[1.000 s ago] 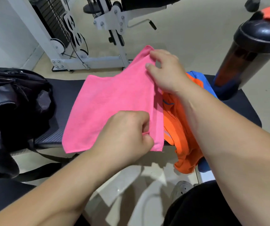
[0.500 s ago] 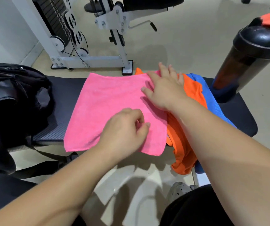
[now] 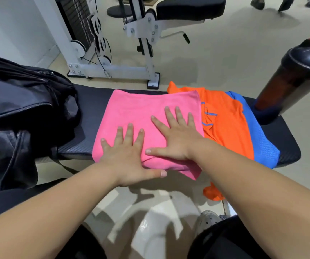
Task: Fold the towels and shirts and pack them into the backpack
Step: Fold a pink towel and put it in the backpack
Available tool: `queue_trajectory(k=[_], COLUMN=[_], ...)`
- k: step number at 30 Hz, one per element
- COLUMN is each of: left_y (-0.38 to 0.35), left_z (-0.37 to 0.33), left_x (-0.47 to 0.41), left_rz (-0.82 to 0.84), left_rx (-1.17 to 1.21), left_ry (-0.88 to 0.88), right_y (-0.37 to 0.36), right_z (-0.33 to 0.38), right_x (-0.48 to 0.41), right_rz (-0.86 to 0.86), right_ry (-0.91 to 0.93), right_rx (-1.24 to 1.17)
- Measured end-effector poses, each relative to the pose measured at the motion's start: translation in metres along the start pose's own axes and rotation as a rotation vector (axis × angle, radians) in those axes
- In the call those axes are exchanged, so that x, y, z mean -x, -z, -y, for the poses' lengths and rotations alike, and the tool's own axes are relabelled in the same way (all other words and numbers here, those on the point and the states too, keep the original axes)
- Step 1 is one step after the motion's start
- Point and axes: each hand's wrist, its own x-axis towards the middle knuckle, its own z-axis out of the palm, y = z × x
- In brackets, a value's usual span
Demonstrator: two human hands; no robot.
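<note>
At 9 o'clock from the work, a black backpack (image 3: 19, 113) slumps on the left end of the padded bench surface (image 3: 88, 116). Whether its mouth stands open cannot be told from here.

The pink towel (image 3: 141, 109) lies in the middle of the surface, already doubled into a rough rectangle, with its near edge spilling over the front lip. The left hand (image 3: 130, 157) lies flat on the towel's 7 o'clock corner. Its grip is open, the fingers are spread and straight, and it holds nothing. The right hand (image 3: 176, 141) lies just beside it toward 3 o'clock, equally flat and open-fingered, pressing the cloth down.

The step in hand looks like smoothing a fold. The next move probably calls for pinching one edge and bringing it over for another fold, or lifting the towel toward 9 o'clock into the backpack.

The towel looks soft and fairly even, with a loose corner sagging at 5 o'clock. Its right edge overlaps an orange shirt (image 3: 223, 131), which is unfolded and trails off the front. A blue shirt (image 3: 260, 144) lies under the orange one at 3 o'clock. A dark shaker bottle (image 3: 296, 85) stands at 2 o'clock, at the bench's far right end.
</note>
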Motion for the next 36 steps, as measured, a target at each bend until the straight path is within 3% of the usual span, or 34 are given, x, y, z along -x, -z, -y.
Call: queue_trajectory(k=[3,6,8,12,14,17,20,26,30,36], left_y=[0.018,0.024,0.017,0.001,0.007,0.026,0.037,0.042,0.042,0.049], left_z=[0.007,0.018,0.027,0.039,0.042,0.048,0.060,0.079,0.096,0.102], left_x=[0.020,0.028,0.017,-0.008,-0.014,-0.022,-0.038,-0.067,-0.082,-0.091], left_rz=[0.027,-0.276,-0.402,-0.202,-0.249,-0.417,-0.470,-0.553,-0.509,-0.505], left_rx=[-0.067,-0.109,-0.117,-0.127,-0.112,-0.026,0.047,0.103,0.185,0.319], left_ry=[-0.031,-0.120,-0.145,-0.068,-0.073,-0.108,-0.082,0.003,0.059,0.019], right_y=[0.010,0.024,0.027,0.020,0.018,0.029,0.033,0.035,0.033,0.030], right_z=[0.006,0.013,0.014,0.004,-0.002,-0.014,-0.031,-0.058,-0.064,-0.064], right_x=[0.020,0.038,0.039,0.026,0.022,0.017,0.006,-0.009,-0.015,-0.021], right_rz=[0.178,0.275,0.212,0.120,0.062,-0.222,-0.430,-0.471,-0.424,-0.413], right_ry=[0.021,0.044,0.016,-0.143,-0.144,-0.133,-0.175,-0.295,-0.302,-0.304], right_rx=[0.013,0.036,0.036,0.034,0.057,0.083,0.108,0.102,0.081,-0.036])
